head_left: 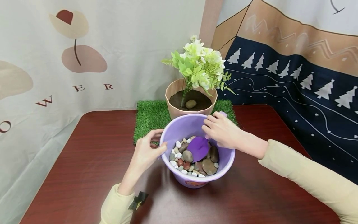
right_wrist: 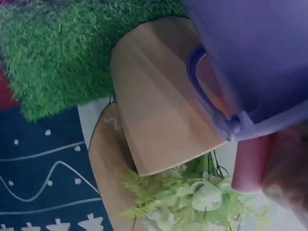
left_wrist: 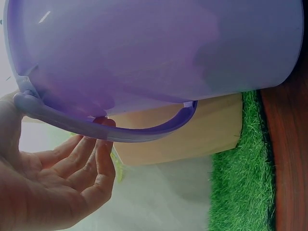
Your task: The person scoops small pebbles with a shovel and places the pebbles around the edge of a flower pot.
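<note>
A light purple bucket [head_left: 176,128] stands on the table, with pebbles [head_left: 186,166] of white, brown, grey and red inside. At its left side my left hand [head_left: 144,152] holds the rim, thumb over the top. The fingers lie outside, fingertips at the bucket's hanging handle [left_wrist: 139,134]. My right hand [head_left: 224,130] grips a toy shovel by its handle, whose end [right_wrist: 251,163] sticks out of the fist. The shovel's dark purple blade [head_left: 198,149] rests down among the stones, hiding some of them.
Right behind the bucket is a peach flowerpot [head_left: 183,112] holding soil, one stone [head_left: 191,104] and white-green artificial flowers [head_left: 199,65]. It stands on a green grass mat [head_left: 151,115]. Printed curtains [head_left: 134,46] hang along the back of the brown table [head_left: 112,137].
</note>
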